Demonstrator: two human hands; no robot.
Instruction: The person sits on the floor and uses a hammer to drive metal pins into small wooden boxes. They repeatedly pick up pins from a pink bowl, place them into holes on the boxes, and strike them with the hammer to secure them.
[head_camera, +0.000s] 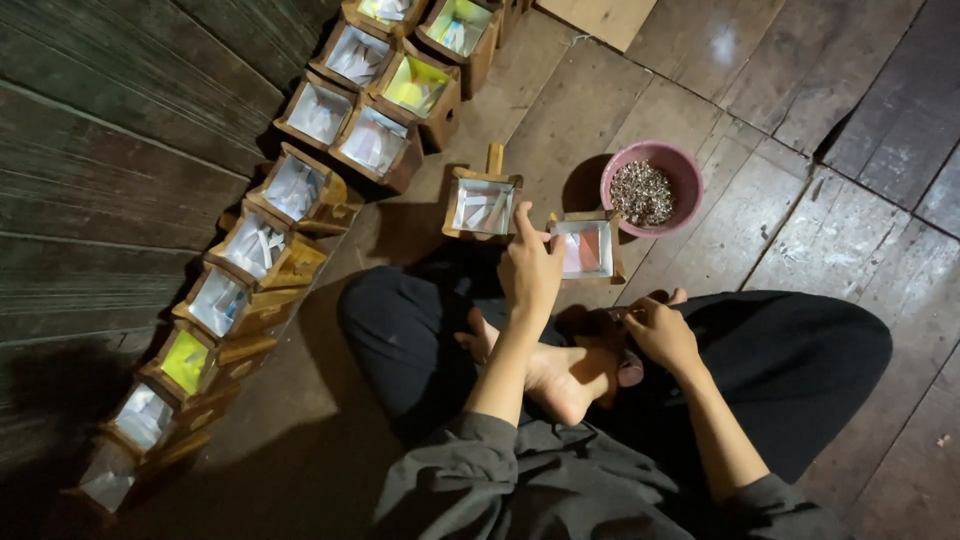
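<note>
- The person sits cross-legged on a worn plank floor, seen from above, with dark trousers, a grey top and a bare foot tucked in at the middle of the lap.
- The left hand reaches forward toward 12 o'clock; its fingers are stretched out and spread, with the fingertips resting at the edge between two small wooden boxes. It clamps nothing that can be seen.
- The nearer left box, at 11 o'clock from that hand, is a small wooden frame lined with white folded paper and has a short peg standing up at its far side.
- The nearer right box, at 2 o'clock from the left hand and just beside it, shows white and pinkish paper inside.
- The right hand sits low by the right knee, at 4 o'clock from the left hand, fingers curled together; whether it grips something small cannot be told.
- A pink bowl full of small pale metal bits stands at 1 o'clock, just beyond the right box.
- A long row of similar boxes runs along the dark wooden wall from 8 o'clock up to 12 o'clock, lined with white paper, and a few with yellow-green.
</note>
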